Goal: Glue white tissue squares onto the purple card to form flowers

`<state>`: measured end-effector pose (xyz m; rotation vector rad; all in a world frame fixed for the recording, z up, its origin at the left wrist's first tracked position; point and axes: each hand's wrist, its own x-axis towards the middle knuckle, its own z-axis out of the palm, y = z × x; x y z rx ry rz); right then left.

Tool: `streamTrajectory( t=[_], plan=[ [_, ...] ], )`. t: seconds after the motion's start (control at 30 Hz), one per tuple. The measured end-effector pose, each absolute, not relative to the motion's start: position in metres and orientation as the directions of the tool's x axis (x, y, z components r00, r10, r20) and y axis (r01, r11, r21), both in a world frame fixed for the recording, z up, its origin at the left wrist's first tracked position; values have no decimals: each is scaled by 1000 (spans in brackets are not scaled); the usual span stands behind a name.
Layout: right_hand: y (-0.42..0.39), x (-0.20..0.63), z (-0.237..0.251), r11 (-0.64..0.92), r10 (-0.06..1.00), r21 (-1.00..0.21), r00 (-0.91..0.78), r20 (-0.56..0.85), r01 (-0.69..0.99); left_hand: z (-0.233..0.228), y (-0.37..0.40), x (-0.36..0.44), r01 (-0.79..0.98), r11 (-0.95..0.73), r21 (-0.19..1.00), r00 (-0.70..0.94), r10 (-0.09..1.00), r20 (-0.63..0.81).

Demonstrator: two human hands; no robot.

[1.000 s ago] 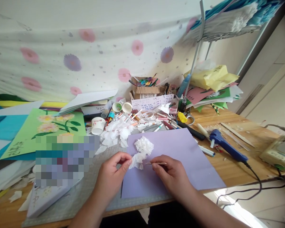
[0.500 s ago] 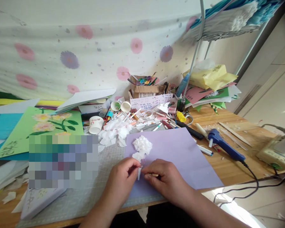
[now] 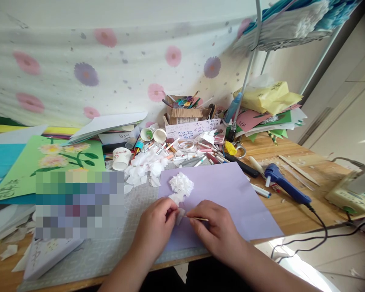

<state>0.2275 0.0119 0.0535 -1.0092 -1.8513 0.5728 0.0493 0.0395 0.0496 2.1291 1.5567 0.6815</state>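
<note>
Now a small white tissue piece [image 3: 180, 215] is pinched in the left hand [image 3: 156, 227], low over the near part of the lilac paper sheet [image 3: 231, 194]. A thin wooden stick [image 3: 197, 219] is gripped in the right hand [image 3: 214, 229], its tip laid against the tissue. Just beyond, a white tissue flower [image 3: 181, 183] is seen on the sheet.

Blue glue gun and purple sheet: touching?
Apart. The head view shows bare wooden desk between the blue glue gun and the purple sheet.
</note>
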Motion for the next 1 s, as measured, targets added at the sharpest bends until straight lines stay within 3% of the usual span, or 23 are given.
streamTrajectory(
  t=[0.23,0.47,0.6,0.7,0.87,1.0],
  plan=[
    [14,223,48,551,834,-629,-336,438,549,52,39,48,729,-312,610,266,949,168],
    [9,216,47,650,742,-332,-476,472,683,52,39,48,778,-278,563,225,961,164],
    [7,214,47,650,734,-258,-501,459,715,51,39,48,803,-272,530,222,962,156],
    [7,217,47,651,737,-327,-467,488,685,50,38,48,807,-272,525,222,962,158],
    [9,223,47,562,812,-633,-207,546,533,51,39,37,788,-262,557,191,964,182],
    [12,224,47,503,857,-698,-191,478,510,64,51,10,801,-233,552,140,969,205]
  ],
)
